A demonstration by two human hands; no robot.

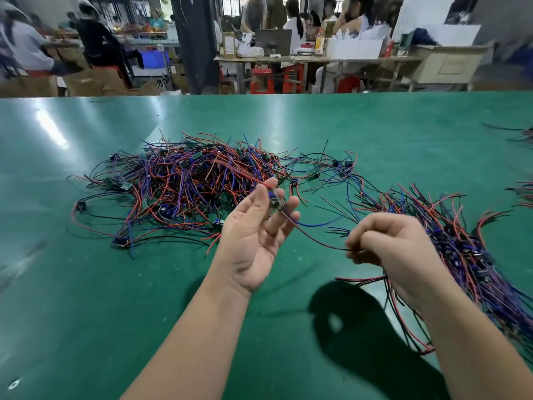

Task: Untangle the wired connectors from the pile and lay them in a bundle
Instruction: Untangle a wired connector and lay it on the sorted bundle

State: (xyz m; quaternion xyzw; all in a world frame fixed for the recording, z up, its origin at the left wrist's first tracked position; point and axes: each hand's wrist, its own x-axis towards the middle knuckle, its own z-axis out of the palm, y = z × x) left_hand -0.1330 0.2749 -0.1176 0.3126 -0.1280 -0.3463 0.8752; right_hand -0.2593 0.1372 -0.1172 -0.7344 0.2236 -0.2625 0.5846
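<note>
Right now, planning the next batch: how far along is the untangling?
Done: a sizeable bundle lies on the green table at right. In hand: the left hand holds one wired connector while the right hand pinches its wire. Left: the big tangled pile, seemingly larger than the bundle.

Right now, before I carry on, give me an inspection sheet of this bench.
surface: green mat, glare at left.
job's things: tangled pile at centre; bundle at right.
clutter: stray wires at right edge.
grips: left grip holds connector; right grip pinches its wire.
cables: that wire runs between both grips.
surroundings: workers, tables, red stools behind.
</note>
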